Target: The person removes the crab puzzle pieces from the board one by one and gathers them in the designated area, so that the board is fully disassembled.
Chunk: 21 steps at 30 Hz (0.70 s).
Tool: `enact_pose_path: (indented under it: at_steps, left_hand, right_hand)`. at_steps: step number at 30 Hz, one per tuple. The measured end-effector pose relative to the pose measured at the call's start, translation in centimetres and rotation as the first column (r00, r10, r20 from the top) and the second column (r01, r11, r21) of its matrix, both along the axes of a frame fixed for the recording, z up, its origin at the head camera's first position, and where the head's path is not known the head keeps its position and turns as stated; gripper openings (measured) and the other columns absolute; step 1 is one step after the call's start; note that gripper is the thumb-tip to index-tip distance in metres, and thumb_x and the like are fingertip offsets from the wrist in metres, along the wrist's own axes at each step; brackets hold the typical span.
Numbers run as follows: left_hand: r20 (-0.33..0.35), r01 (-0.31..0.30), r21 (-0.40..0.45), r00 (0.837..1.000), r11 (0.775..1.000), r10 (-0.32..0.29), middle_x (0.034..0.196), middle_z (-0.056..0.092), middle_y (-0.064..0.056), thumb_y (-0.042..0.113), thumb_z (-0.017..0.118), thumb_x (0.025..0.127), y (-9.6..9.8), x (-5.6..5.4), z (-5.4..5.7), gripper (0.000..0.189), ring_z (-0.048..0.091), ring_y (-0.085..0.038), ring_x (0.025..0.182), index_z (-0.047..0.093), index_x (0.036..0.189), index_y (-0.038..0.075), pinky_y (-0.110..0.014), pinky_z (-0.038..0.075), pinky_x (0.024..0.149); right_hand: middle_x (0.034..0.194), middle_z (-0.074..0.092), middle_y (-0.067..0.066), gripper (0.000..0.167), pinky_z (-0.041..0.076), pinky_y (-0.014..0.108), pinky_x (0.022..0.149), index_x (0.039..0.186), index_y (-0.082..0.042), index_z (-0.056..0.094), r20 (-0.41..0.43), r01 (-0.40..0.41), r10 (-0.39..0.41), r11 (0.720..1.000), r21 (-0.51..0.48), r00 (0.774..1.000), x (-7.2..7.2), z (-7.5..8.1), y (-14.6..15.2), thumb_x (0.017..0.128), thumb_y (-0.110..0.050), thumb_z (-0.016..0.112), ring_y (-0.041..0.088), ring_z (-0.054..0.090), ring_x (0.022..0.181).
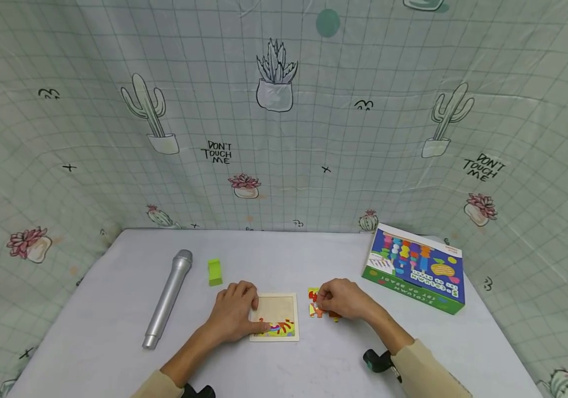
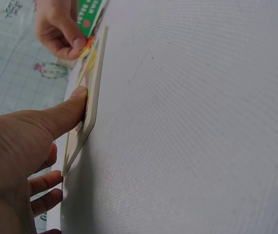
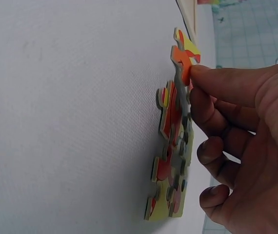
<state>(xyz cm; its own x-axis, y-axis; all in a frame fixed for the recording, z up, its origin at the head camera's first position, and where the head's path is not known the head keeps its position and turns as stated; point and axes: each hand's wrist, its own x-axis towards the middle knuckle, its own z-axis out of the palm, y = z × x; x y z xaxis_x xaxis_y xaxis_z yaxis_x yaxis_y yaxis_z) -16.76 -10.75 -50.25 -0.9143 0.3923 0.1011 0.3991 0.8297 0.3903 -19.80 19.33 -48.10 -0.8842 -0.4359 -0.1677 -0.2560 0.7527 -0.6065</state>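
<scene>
A light wooden puzzle board (image 1: 276, 305) lies on the table with several colourful pieces fitted along its near side. My left hand (image 1: 234, 312) rests at its left side, the straight thumb (image 2: 70, 111) pressing on the fitted pieces and the other fingers loosely bent about the left edge. To the right of the board, my right hand (image 1: 344, 298) pinches an orange puzzle piece (image 3: 181, 62) between thumb and index finger. Loose puzzle pieces (image 3: 163, 168) in red, yellow and green lie beneath and beside that hand; in the head view it partly hides them.
A silver microphone (image 1: 168, 298) lies at the left of the table. A lime-green block (image 1: 215, 272) sits behind my left hand. At the back right stands a blue and green bead-set box (image 1: 415, 268). A patterned cloth (image 1: 284, 138) hangs behind the white table (image 1: 293, 370).
</scene>
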Motion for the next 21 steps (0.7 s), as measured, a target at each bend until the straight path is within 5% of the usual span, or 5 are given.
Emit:
enact_pose_path:
  at_steps: [21]
  left_hand:
    - [-0.002, -0.003, 0.011, 1.000, 1.000, 0.003, 0.119, 0.052, -0.004, 0.054, 0.086, 0.071, -0.06, -0.01, -0.07, 0.050, 0.046, -0.031, 0.111, 0.049, 0.082, 0.021, -0.061, 0.036, 0.097]
  right_hand:
    - [0.066, 0.059, -0.012, 0.011, 0.041, 0.031, 0.057, 0.077, -0.020, 0.071, -0.089, -0.003, 0.010, 0.997, 0.081, 0.996, 0.14, -0.08, -0.36, 0.088, -0.019, 0.075, 0.009, 0.053, 0.060]
